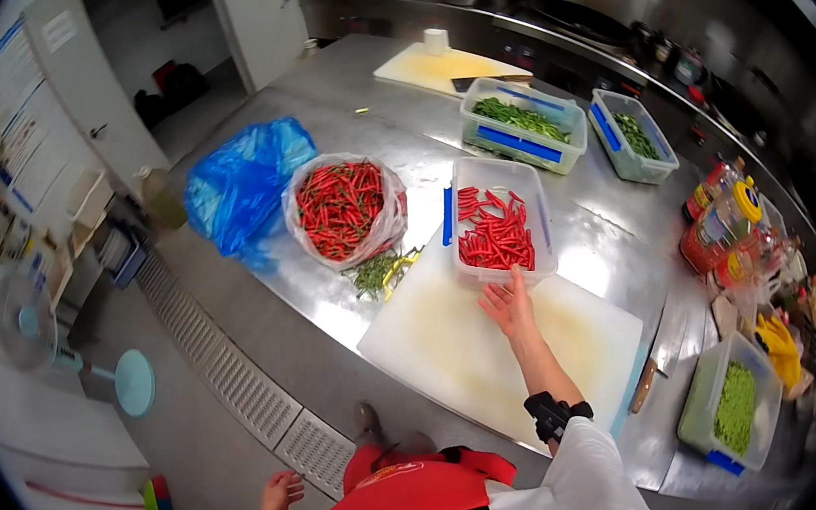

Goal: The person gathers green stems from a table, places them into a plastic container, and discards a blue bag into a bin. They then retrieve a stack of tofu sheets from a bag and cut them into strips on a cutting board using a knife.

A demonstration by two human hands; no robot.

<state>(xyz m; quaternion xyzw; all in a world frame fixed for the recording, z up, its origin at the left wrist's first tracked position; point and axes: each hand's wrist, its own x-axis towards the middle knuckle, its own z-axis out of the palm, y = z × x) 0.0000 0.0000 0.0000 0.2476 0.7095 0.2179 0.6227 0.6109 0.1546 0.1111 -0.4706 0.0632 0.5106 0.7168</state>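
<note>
right hand [511, 307] open at the near wall of the clear tub [498, 277] of cut red chilies [497, 235], by the white board's [493, 350] far edge — left hand [282, 491] low, released.

The wall poster [13, 114] bears print too small to read.

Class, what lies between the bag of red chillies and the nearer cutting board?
The head view shows a small green heap between the bag and board.
</note>
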